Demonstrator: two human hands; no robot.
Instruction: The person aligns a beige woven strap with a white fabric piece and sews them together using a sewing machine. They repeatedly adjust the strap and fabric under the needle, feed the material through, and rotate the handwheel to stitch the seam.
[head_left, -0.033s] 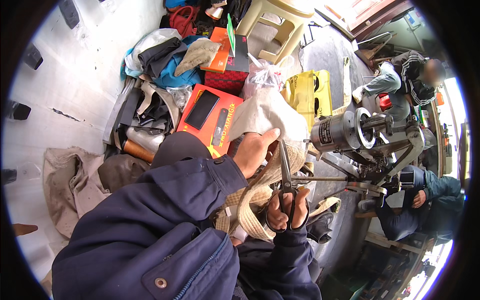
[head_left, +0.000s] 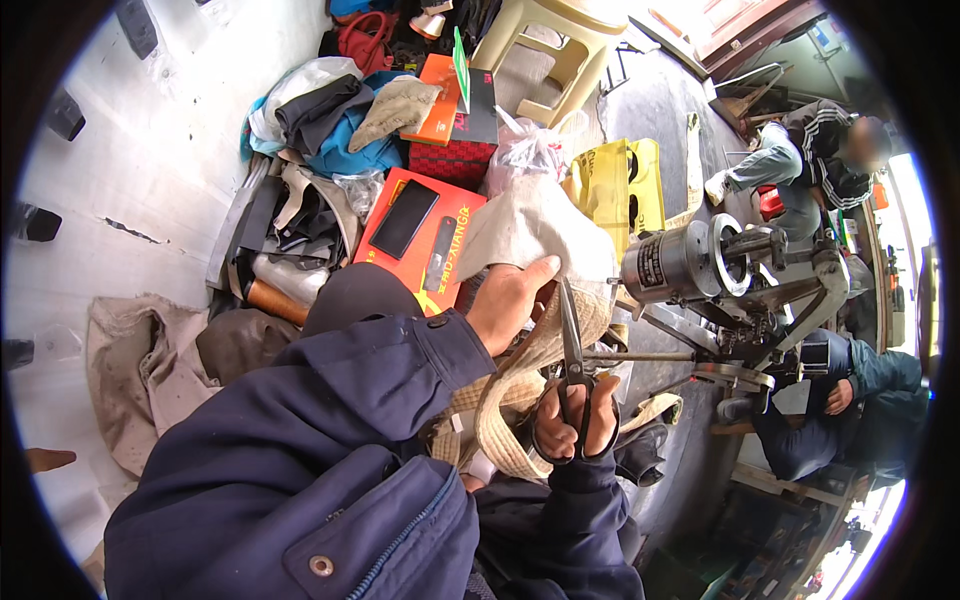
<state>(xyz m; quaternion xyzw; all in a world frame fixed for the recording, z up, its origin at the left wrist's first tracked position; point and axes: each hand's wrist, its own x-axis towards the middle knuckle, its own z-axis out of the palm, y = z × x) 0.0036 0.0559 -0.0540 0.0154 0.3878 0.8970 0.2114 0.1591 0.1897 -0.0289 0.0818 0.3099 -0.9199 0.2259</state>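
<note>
My left hand (head_left: 507, 308) grips the lower edge of a piece of cream cloth (head_left: 530, 225), thumb laid on top and fingers hidden beneath. In my right hand (head_left: 577, 422) is a pair of black-handled scissors (head_left: 572, 335), its blades pointing up beside the cloth's right edge. The blades look close together; whether cloth lies between them I cannot make out. From the cloth hangs a beige strip with rows of stitching (head_left: 492, 425), curling down between my two hands above my lap.
Right of the scissors stands a metal machine with a grey cylinder (head_left: 660, 268). An orange-red box (head_left: 400, 225) carries a black phone (head_left: 405, 220). Yellow bags (head_left: 605, 185), piled fabric (head_left: 335, 130) and a cream stool (head_left: 545, 60) lie beyond. Two people (head_left: 835, 160) sit at right.
</note>
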